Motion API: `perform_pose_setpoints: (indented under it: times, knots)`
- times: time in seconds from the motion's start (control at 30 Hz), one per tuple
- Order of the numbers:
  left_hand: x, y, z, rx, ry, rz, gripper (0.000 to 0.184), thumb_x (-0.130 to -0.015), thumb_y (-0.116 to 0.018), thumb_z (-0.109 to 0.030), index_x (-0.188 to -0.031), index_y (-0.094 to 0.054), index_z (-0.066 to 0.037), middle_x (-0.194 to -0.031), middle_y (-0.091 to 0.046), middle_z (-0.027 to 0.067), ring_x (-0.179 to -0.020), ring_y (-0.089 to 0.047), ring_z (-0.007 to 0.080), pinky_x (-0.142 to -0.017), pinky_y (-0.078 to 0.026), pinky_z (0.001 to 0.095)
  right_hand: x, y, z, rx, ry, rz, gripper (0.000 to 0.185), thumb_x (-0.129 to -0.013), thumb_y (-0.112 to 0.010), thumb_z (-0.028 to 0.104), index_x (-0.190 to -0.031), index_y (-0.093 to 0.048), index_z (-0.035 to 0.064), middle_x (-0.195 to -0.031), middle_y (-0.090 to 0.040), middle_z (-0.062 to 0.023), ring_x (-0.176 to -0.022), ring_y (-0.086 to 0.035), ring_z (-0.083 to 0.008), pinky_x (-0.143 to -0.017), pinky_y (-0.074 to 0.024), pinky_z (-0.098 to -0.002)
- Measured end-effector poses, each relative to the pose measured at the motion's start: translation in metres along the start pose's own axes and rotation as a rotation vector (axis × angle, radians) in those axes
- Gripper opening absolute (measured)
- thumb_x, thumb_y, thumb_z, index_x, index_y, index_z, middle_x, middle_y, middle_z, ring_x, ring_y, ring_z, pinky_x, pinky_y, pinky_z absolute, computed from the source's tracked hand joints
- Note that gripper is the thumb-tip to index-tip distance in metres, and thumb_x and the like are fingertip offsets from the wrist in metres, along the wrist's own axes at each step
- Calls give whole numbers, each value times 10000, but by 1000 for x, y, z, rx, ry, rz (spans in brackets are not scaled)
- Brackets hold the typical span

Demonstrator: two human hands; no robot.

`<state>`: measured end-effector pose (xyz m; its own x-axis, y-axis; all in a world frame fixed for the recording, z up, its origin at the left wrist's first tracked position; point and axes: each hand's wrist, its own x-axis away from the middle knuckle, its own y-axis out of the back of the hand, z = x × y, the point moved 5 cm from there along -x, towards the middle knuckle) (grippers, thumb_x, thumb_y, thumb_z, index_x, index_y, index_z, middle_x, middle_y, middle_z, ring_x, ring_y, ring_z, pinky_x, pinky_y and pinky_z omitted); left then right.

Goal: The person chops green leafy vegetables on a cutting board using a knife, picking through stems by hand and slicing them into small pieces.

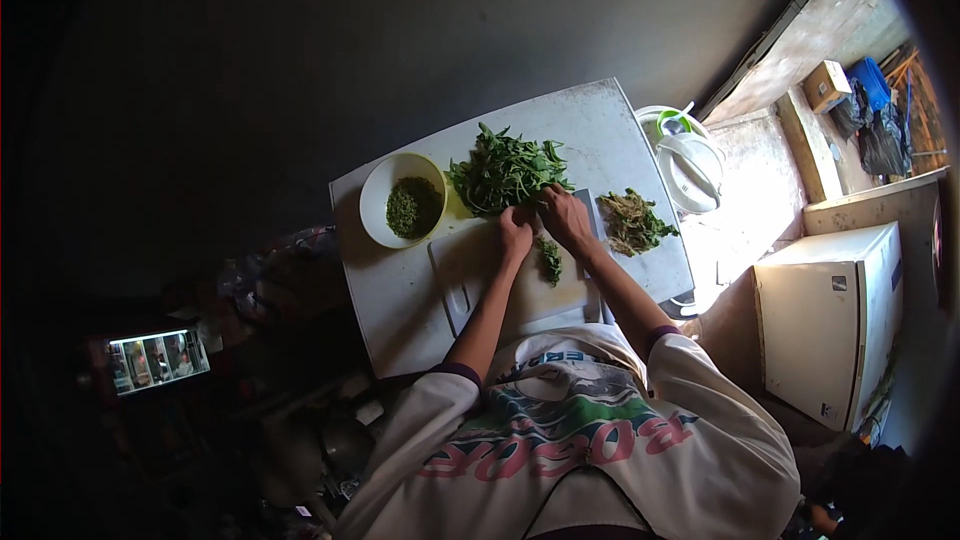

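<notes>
My left hand (516, 230) and my right hand (565, 217) are close together at the near edge of a heap of leafy greens (507, 168). Fingers of both are closed, but what they pinch is hidden or too small to name. Beneath them lies a cutting board (482, 290), with a small bunch of greens (549, 261) on it below my right hand. A white bowl (376, 202) holding chopped green pieces (414, 207) stands to the left. To the right of the board is a pile of stems and yellowish leaves (633, 222).
The white table (385, 315) stands against a dark wall. Beyond its right edge are white basins (692, 172) with a green item. Farther right stand a white refrigerator (812, 325) and a cardboard box (826, 87). A lit glass case (160, 361) shows at the left.
</notes>
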<state>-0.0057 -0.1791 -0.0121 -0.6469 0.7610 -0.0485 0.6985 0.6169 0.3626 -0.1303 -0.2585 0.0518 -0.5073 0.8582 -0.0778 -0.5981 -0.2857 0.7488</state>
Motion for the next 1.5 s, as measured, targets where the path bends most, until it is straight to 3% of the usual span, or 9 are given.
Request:
perform_pose_setpoints:
  times: [0.13, 0.33, 0.4, 0.5, 0.7, 0.8, 0.9, 1.13, 1.5]
  knots:
    - [-15, -4, 21, -114, -13, 66, 217, -793, -589, 6, -981, -694, 34, -902, -719, 154, -891, -697, 267, -837, -529, 366, -1, -9, 1, 85, -25, 27, 132, -897, -622, 208, -978, -692, 132, -965, -652, -126, -795, -663, -390, -662, -527, -496]
    - [-19, 9, -1, 177, 54, 92, 195, -853, -743, -187, -862, -675, -5, -793, -702, 139, -752, -679, 266, -728, -526, 391, -4, 10, 9, 44, -112, 93, 151, -911, -600, 205, -943, -726, 129, -921, -710, -155, -838, -679, -399, -678, -534, -492]
    - [-21, 16, -19, -67, 149, 144, 283, -883, -727, -281, -850, -678, -4, -784, -707, 139, -746, -689, 275, -712, -525, 387, -7, 33, 24, 60, -121, 125, 161, -913, -600, 211, -924, -736, 125, -903, -716, -167, -843, -681, -400, -686, -530, -495]
    - [-23, 21, -25, -102, 48, 80, 326, -897, -706, -320, -824, -675, -3, -768, -710, 146, -734, -697, 296, -710, -531, 394, -12, 57, 37, 47, -143, 179, 166, -911, -602, 222, -914, -733, 120, -910, -708, -175, -841, -680, -401, -698, -528, -500]
    - [-32, 35, -51, -91, -13, -33, 305, -889, -719, -300, -815, -671, -8, -772, -717, 141, -740, -704, 299, -714, -538, 408, -24, 94, 72, 202, -55, 177, 173, -932, -577, 216, -969, -723, 131, -948, -684, -169, -873, -669, -398, -722, -528, -490]
    - [-30, 43, -64, -118, 11, -43, 288, -883, -726, -284, -827, -675, -6, -774, -719, 134, -737, -707, 295, -707, -540, 405, -29, 115, 92, 261, 80, 38, 113, -824, -619, 108, -888, -710, 91, -873, -682, -153, -820, -677, -377, -693, -536, -493]
    - [-28, 45, -66, -36, 48, -35, 279, -878, -731, -273, -836, -688, -1, -767, -723, 134, -720, -710, 290, -691, -540, 402, -36, 134, 105, 231, 139, -45, 130, -829, -618, 73, -923, -707, 85, -981, -673, -123, -961, -645, -325, -784, -543, -451]
    - [-25, 45, -58, -2, 22, -30, 300, -876, -742, -296, -845, -715, 1, -757, -731, 143, -681, -712, 280, -662, -534, 394, -35, 168, 133, 236, 182, -107, 193, -934, -632, 175, -1069, -765, 139, -992, -729, -77, -965, -661, -296, -801, -543, -419]
    - [-24, 56, -75, -23, -114, -118, 361, -897, -742, -324, -773, -600, -16, -642, -636, 97, -594, -631, 229, -588, -485, 388, -38, 204, 159, 279, 404, -216, 157, -922, -656, 167, -1027, -769, 139, -966, -733, -12, -903, -579, -249, -833, -479, -382]
